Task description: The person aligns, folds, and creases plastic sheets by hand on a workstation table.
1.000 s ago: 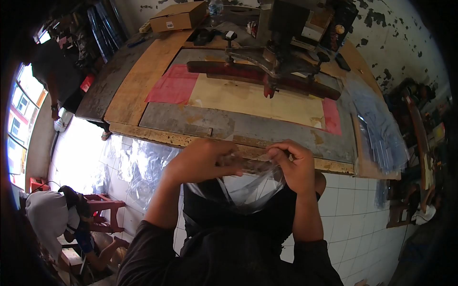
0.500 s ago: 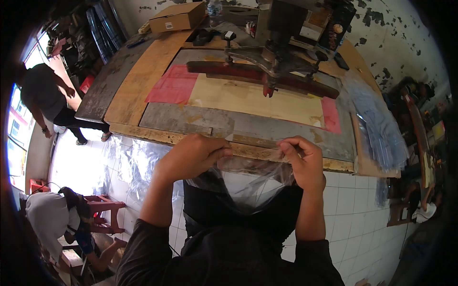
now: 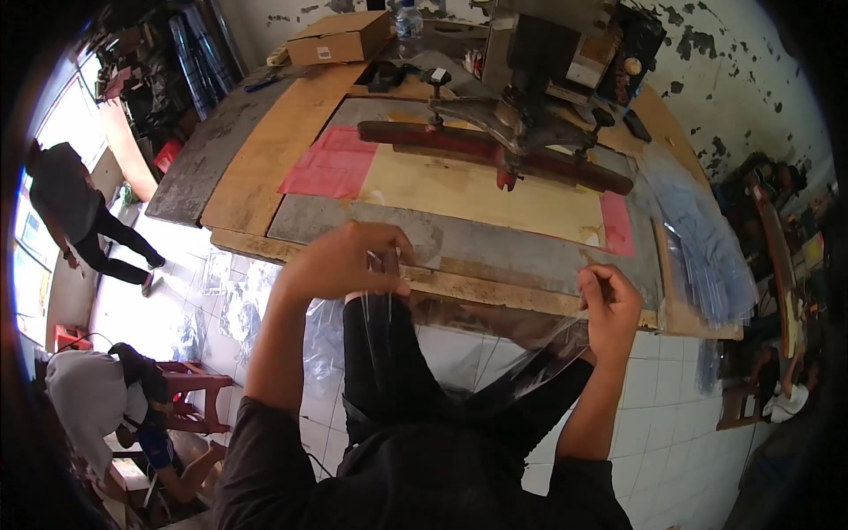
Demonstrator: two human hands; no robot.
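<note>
A clear plastic sheet (image 3: 503,358) hangs slack between my two hands, in front of the table's wooden front edge and above my lap. My left hand (image 3: 340,263) has its fingers curled at the sheet's left side, thumb and forefinger a little apart, with plastic showing between them. At the other end, my right hand (image 3: 611,309) pinches the sheet's corner between thumb and fingers. Beyond them is a worktop with a yellow panel (image 3: 495,196) and pink strips (image 3: 327,163) at its ends. Over it sits a press with a long dark-red bar (image 3: 556,163).
Clear plastic sheets (image 3: 698,238) are heaped at the table's right. A cardboard box (image 3: 338,38) and a water bottle (image 3: 408,21) stand at the back. A person (image 3: 79,208) is at the left, another (image 3: 110,406) sits low near a red stool (image 3: 199,389).
My hands have moved apart, the right one further right and the left slightly up and left, spreading the plastic sheet wider. The person at far left has shifted left.
</note>
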